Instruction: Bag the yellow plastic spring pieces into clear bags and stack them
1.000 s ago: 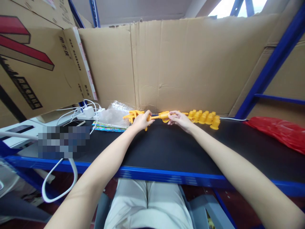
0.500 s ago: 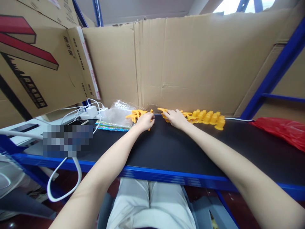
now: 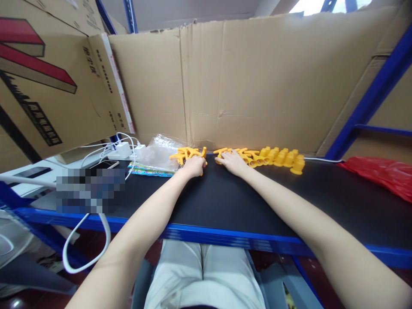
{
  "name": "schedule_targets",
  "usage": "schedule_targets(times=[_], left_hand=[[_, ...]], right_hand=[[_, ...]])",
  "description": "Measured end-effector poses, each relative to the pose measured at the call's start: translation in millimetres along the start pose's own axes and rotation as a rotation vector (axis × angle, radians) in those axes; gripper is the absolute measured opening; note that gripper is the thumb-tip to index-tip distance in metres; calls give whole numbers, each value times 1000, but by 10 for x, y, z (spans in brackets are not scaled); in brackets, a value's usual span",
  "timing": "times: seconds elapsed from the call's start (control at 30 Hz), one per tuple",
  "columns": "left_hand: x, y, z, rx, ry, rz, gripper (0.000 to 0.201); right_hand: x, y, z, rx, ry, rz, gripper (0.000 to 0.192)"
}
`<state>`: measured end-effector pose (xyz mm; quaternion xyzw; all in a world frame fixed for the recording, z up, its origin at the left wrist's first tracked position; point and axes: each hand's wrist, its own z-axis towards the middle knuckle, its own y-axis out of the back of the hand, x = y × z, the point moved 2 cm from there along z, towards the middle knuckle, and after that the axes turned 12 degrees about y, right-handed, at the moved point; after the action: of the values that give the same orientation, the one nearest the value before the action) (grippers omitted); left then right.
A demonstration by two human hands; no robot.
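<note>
My left hand [image 3: 194,166] is closed around a yellow plastic piece [image 3: 204,151], whose end sticks up above the fingers. Just behind and to the left of that hand lies a pile of yellow branch-shaped pieces [image 3: 185,152]. My right hand [image 3: 234,163] is at the left end of a row of similar yellow pieces with round cup-like ends [image 3: 254,163], its fingers bent over the endmost one; the thumb is hidden. To the right, the row continues with several yellow cup-shaped parts [image 3: 283,157].
Clear plastic bags [image 3: 159,152] lie over a colourful printed packet [image 3: 151,170] on the left. White chargers and cables [image 3: 124,150] are beside them. A red plastic bag [image 3: 376,174] lies at right. A cardboard wall [image 3: 257,86] backs the black shelf [image 3: 225,206] with its blue edge.
My right hand has shifted slightly left and toward me; more of the yellow row shows behind it. My left hand has moved slightly left and lower, still holding its piece.
</note>
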<state>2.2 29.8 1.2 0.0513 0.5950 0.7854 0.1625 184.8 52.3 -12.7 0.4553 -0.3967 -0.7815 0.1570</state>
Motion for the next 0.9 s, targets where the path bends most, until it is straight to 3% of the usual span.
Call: schedule_targets(times=[0.2,0.4,0.53,0.7,0.9], left_hand=[[-27,16,-39,86,14,89,33],[-41,30,-50,160,31,110,36],[-56,27,-65,207,45,74,38],[-37,-34,-52,133,27,11,35],[27,-121,8,6,-5,-75,33]], right_hand=[[-5,48,-53,-10,-33,184,42],[-165,358,-165,-1,-173,292,47],[-473,559,-447,13,-441,254,44],[-791,596,-1050,90,-891,219,47],[-882,615,-1389,279,-1132,247,43]])
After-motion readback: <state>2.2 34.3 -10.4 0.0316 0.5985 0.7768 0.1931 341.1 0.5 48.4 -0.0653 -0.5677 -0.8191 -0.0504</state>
